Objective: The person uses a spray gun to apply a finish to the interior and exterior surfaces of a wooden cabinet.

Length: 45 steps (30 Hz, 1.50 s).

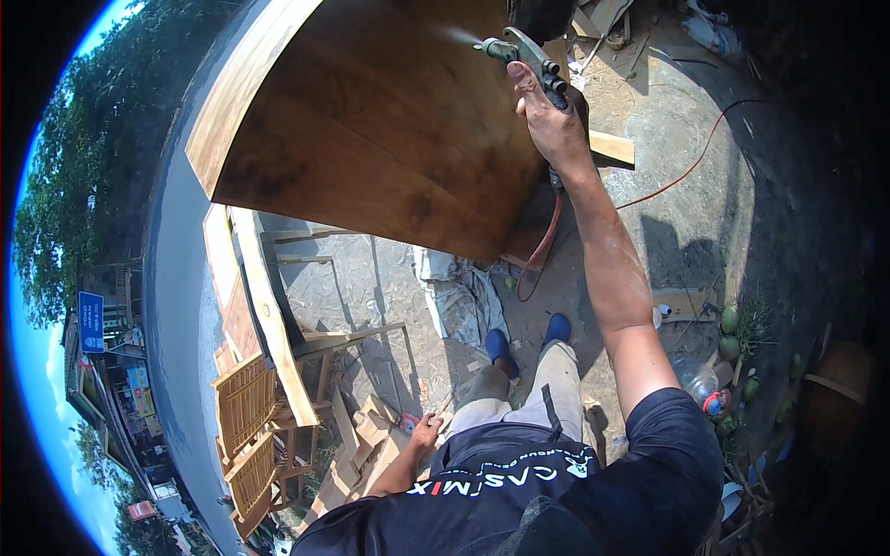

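Observation:
My right hand (556, 130) is closed around the grip of a spray gun (505, 48), raised at the upper right. A pale mist leaves its nozzle toward the left, over a big brown wooden panel (389, 120). The panel has a lighter edge and darker patches in its grain. From below the grip a red hose (549, 236) hangs down. My left hand (425, 433) is low beside my left thigh, its fingers curled. Whatever it may hold is too small to make out.
Under the panel lies a crumpled white cloth (454, 292). Wooden chairs (248, 417) and a long board (269, 315) stand at the left, near scrap wood (357, 449). At the right are green fruits (730, 320) and a clear plastic bottle (693, 378). The hose trails across the ground.

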Available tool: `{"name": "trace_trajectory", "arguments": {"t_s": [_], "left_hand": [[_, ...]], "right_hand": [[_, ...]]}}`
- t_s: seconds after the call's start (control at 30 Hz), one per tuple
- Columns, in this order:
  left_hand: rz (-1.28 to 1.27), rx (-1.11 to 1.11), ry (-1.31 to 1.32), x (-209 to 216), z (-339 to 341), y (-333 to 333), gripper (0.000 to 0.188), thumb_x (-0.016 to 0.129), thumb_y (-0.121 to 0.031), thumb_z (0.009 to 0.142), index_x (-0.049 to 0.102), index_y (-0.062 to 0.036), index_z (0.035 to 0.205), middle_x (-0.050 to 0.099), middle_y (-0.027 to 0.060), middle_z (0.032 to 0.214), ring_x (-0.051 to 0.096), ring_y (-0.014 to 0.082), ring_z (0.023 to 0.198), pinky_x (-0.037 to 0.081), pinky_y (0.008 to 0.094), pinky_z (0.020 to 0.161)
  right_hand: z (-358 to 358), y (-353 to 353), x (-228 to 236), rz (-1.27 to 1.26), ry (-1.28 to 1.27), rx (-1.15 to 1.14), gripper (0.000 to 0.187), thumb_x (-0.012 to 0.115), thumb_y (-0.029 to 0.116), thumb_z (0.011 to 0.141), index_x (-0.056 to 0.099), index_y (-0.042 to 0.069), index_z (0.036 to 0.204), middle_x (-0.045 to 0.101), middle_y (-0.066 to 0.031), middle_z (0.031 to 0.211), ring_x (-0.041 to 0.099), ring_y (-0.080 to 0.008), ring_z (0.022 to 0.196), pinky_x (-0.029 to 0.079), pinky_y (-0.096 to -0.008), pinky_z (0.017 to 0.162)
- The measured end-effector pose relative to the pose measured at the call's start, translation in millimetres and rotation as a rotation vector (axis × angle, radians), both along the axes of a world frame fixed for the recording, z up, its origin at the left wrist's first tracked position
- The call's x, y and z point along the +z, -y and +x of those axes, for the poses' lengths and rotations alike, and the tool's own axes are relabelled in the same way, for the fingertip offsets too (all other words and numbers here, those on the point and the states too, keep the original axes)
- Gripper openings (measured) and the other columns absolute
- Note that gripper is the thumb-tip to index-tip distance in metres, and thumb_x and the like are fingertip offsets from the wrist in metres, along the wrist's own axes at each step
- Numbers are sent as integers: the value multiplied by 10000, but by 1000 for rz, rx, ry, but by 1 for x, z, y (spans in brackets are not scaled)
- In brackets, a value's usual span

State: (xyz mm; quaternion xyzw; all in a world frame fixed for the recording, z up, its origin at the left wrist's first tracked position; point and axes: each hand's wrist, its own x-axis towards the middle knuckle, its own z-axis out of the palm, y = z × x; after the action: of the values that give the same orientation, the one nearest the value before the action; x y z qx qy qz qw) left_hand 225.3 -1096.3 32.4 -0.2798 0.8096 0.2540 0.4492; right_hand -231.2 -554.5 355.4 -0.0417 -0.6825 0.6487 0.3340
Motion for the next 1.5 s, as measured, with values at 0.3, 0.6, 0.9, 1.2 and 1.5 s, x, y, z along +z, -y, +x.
{"name": "trace_trajectory", "arguments": {"t_s": [0.3,0.6,0.9,1.2,1.5], "left_hand": [[29,1,-19,0,-20,3,762,633,-581,921,489,-97,1491,739,238,1082,758,274,882,563,396,870],[14,0,54,-7,-29,20,782,630,-597,907,482,-107,1499,730,237,1143,760,263,869,558,383,887],[41,90,-3,1,-20,38,738,665,-547,906,519,-92,1469,731,203,1059,732,244,806,568,380,797],[-9,170,235,20,8,21,552,637,-375,993,517,-72,1439,678,155,1286,663,264,1133,602,372,817],[-10,267,323,27,46,3,607,670,-414,987,475,-110,1474,699,135,1016,689,207,813,557,316,686]], "right_hand": [[-31,9,84,-120,-175,-7,371,680,365,1017,708,46,1204,682,-48,815,650,-126,646,511,-285,574],[-41,-6,-44,-99,271,-107,576,731,619,902,714,48,827,641,1,633,589,-92,552,451,-260,552],[-44,-15,-197,21,533,-298,560,735,564,918,693,24,774,630,-32,625,622,-140,580,478,-320,577],[-46,-25,-337,-182,705,-273,525,731,514,932,715,27,737,643,-52,612,649,-160,597,495,-347,598],[-55,-37,-517,-158,844,-345,535,680,543,949,739,24,835,684,-143,707,686,-290,716,518,-423,700]]}}
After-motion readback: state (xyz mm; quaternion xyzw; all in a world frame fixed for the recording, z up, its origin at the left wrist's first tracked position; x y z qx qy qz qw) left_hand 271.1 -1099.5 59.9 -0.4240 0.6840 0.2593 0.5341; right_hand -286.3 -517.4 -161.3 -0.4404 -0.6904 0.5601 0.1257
